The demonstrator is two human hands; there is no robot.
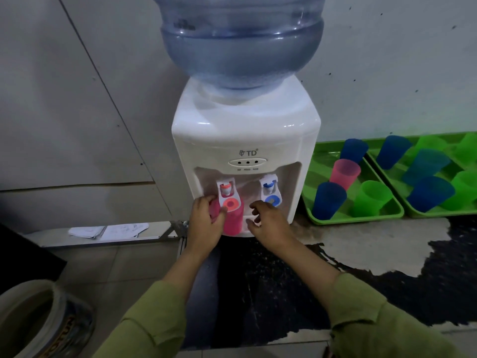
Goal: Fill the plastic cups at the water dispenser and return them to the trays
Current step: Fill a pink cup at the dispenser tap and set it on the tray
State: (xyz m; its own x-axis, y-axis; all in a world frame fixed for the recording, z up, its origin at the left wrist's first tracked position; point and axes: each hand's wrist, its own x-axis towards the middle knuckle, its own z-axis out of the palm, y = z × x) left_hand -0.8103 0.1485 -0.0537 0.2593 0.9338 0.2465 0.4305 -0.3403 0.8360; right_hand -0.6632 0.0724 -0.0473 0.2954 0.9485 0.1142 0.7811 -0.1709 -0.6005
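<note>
In the head view, a pink cup (232,218) is held under the red tap (227,189) of the dispenser (245,140) by the left hand (206,223), wrapped around it. The right hand (268,223) is spread empty near the blue tap (269,188). Other cups (346,171) are kept on green trays (356,218).

Pink cup (232,218) upright under white dispenser's (245,140) red tap, coloured cups inverted on green trays (356,218).
</note>
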